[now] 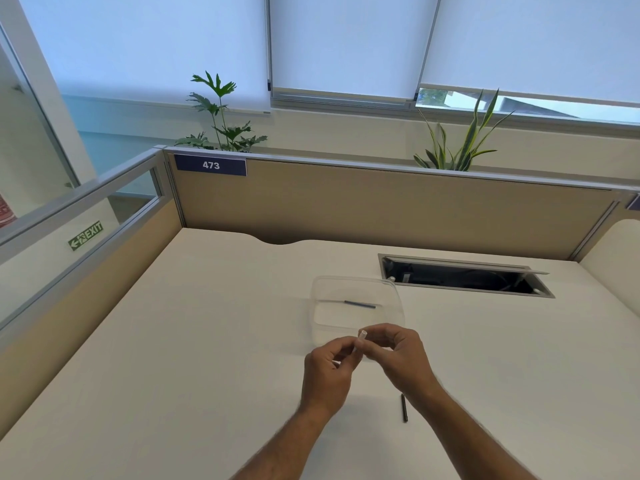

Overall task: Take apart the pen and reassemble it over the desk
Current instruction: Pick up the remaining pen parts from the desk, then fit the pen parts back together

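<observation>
Fingers of left hand (327, 367) and right hand (401, 358) pinch clear pen barrel (359, 342) between them.

Both hands (363, 358) raised together, fingertips (372, 336) pinched, forearms converging.

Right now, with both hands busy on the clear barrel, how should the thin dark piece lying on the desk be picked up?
Pinch the thin dark piece at its middle, across its width, coming straight down. It lies flat on the desk, pointing roughly away from the person, just beside the right forearm, with bare desk on its other side.
</observation>
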Available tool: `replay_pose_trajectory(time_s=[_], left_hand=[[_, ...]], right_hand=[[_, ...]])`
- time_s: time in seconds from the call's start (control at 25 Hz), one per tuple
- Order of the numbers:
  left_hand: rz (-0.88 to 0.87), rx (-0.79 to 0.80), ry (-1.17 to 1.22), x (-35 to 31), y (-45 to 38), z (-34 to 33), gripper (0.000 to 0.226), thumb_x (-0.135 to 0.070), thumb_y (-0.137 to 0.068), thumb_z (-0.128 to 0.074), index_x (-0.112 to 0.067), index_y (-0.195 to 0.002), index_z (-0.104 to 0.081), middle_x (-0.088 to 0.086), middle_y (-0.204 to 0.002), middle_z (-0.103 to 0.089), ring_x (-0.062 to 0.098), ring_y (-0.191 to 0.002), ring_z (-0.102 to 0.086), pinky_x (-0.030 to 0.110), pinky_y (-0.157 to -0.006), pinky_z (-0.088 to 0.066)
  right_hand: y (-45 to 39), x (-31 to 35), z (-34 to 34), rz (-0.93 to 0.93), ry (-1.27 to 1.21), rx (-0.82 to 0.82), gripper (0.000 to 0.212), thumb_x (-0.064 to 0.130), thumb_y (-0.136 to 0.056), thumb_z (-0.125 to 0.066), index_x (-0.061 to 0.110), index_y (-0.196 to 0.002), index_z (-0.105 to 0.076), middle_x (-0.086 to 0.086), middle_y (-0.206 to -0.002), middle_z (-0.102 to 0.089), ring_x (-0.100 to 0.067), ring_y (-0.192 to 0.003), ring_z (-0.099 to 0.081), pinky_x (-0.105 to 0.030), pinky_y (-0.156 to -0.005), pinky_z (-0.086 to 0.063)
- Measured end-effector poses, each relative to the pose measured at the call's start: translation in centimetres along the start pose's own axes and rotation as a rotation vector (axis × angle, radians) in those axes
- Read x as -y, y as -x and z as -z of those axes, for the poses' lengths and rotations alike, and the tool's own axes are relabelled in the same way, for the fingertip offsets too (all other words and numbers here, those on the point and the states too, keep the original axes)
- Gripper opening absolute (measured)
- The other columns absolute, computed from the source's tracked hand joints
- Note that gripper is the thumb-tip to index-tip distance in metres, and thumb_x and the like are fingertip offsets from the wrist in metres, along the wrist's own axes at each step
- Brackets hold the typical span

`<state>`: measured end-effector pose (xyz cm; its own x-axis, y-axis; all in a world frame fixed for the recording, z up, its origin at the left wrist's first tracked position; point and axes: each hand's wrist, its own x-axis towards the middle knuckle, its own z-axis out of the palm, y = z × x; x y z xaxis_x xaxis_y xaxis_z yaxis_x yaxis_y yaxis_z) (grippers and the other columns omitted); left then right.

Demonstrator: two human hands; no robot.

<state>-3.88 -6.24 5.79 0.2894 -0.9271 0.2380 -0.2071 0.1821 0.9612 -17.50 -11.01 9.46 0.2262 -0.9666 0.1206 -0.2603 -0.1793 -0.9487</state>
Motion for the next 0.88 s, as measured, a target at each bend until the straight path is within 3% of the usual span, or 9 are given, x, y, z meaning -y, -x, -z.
replay_pose_trajectory(time_s=[0.16,0.28,0.44,0.56,0.72,0.88], left_hand=[[0.025,-0.014,0.012,0.2,0.0,0.0,0.012,-0.024,-0.09,-0.07,-0.031,-0.098,-0.076,-0.017,-0.088,-0.076,0.011,-0.084,-0.07,0.021,-0.066,-0.057],[0.07,-0.037,0.033,0.4,0.0,0.1,0.018,-0.015,-0.09,-0.068,-0.031,-0.097,-0.074,-0.014,-0.086,-0.077,0.007,-0.085,-0.071,0.015,-0.069,-0.055],[0.119,-0.046,0.054,0.6,0.0,0.1,0.026,-0.007,-0.094,-0.06,-0.03,-0.097,-0.072,-0.009,-0.085,-0.076,0.005,-0.086,-0.07,0.018,-0.077,-0.056],[0.127,-0.041,0.051,0.7,0.1,0.0,0.032,-0.005,-0.095,-0.056,-0.033,-0.094,-0.07,-0.009,-0.082,-0.075,0.006,-0.085,-0.07,0.016,-0.076,-0.055],[0.134,-0.02,0.042,0.9,0.1,0.0,0.038,-0.002,-0.096,-0.051,-0.035,-0.092,-0.069,-0.008,-0.079,-0.073,0.007,-0.08,-0.068,0.014,-0.071,-0.052],[0.143,-0.009,0.041,0.9,0.1,0.0,0.037,-0.002,-0.096,-0.05,-0.033,-0.092,-0.07,-0.005,-0.079,-0.073,0.006,-0.076,-0.067,0.014,-0.068,-0.05]], right_hand=[[0.2,-0.2,0.3,-0.032,-0.035,0.009,0.023,0.027,-0.075,-0.085,0.023,-0.096,-0.076,0.003,-0.087,-0.079,-0.014,-0.085,-0.075,-0.034,-0.075,-0.062],[0.2,-1.1,1.4,-0.131,-0.1,-0.073,0.019,0.026,-0.076,-0.085,0.024,-0.092,-0.077,0.004,-0.086,-0.079,-0.015,-0.084,-0.075,-0.036,-0.069,-0.064],[0.4,-3.3,3.3,-0.274,0.199,-0.145,0.013,0.028,-0.073,-0.085,0.022,-0.076,-0.074,0.001,-0.071,-0.076,-0.018,-0.071,-0.074,-0.041,-0.065,-0.064],[0.8,-4.8,4.6,-0.476,0.569,0.0,0.028,0.037,-0.069,-0.082,0.015,-0.064,-0.066,-0.001,-0.061,-0.074,-0.02,-0.059,-0.073,-0.038,-0.062,-0.064],[2.1,-6.4,4.8,-0.644,0.659,0.155,0.036,0.04,-0.064,-0.082,0.013,-0.058,-0.059,-0.005,-0.052,-0.07,-0.017,-0.038,-0.064,-0.024,-0.042,-0.055],[2.7,-7.1,4.4,-0.652,0.676,0.188,0.025,0.027,-0.057,-0.08,0.011,-0.05,-0.063,0.0,-0.04,-0.063,-0.015,-0.031,-0.058,-0.022,-0.04,-0.054]])
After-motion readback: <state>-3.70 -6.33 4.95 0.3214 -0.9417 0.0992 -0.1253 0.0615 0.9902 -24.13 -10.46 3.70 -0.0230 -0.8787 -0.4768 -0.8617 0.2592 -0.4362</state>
